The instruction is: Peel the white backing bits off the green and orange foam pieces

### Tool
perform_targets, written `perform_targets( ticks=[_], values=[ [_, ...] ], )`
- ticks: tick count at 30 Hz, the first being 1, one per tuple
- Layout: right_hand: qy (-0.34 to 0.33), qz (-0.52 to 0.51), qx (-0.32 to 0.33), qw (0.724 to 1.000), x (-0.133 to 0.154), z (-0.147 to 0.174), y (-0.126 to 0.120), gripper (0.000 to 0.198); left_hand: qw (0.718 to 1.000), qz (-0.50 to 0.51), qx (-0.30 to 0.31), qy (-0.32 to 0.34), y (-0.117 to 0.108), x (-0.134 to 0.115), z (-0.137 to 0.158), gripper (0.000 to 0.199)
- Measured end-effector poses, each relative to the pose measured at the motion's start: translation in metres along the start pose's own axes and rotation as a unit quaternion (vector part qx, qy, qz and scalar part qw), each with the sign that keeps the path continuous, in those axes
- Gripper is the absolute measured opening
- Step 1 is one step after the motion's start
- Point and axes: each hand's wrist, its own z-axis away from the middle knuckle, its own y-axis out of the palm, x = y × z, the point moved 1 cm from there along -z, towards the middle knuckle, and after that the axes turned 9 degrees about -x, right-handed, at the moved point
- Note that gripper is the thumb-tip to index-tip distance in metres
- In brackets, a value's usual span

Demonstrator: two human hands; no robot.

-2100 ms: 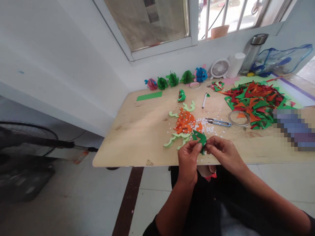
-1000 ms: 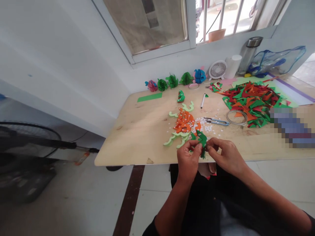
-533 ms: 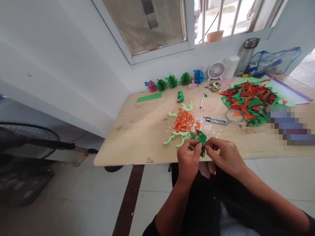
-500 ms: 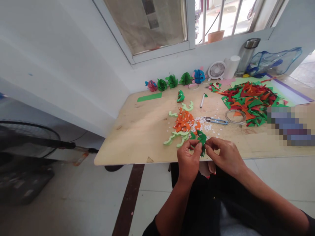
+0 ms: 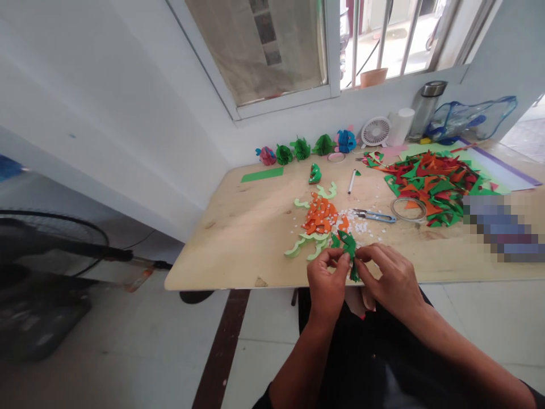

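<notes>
A dark green cut-paper piece point(image 5: 348, 243) is held between my two hands at the table's front edge. My left hand point(image 5: 328, 279) pinches its left side between thumb and fingers. On the other side, the fingertips of my right hand point(image 5: 388, 278) close on its lower right part. Just beyond lie a heap of orange paper cutouts point(image 5: 319, 215) with white bits on them, and light green wavy strips point(image 5: 298, 244). Small white squares point(image 5: 360, 227) are scattered beside them. Blue-handled thread snips point(image 5: 377, 216) rest to the right of the heap.
A large pile of red, orange and green paper scraps point(image 5: 438, 182) covers the right side, with a tape roll point(image 5: 407, 209) before it. Along the wall stand paper ornaments point(image 5: 301, 149), a small white fan point(image 5: 375, 132) and a bottle point(image 5: 428, 108). A marker point(image 5: 352, 182) lies mid-table.
The whole view has shifted slightly, with the table sitting a little lower in the picture. Both hands keep their pinch on the green paper, whose lower part has tilted slightly.
</notes>
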Motion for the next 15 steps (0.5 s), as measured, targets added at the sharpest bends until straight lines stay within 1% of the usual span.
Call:
perform_targets(
  ticks=[4,8,15],
  values=[
    [-0.029,0.009,-0.006,1.0,0.0015,-0.0006,-0.0013,0.008,1.0,-0.006,-0.003,0.008,-0.0015,-0.0015,0.0004,0.016],
    [-0.044,0.023,-0.007,0.999,0.0025,0.001,-0.001,0.01,1.0,-0.001,-0.001,0.013,-0.0027,-0.0008,0.0011,0.017],
    [-0.005,-0.008,0.009,1.0,-0.0003,0.0025,-0.0012,0.008,0.999,0.04,-0.002,-0.01,-0.0019,0.0016,-0.0023,0.018]
  ],
)
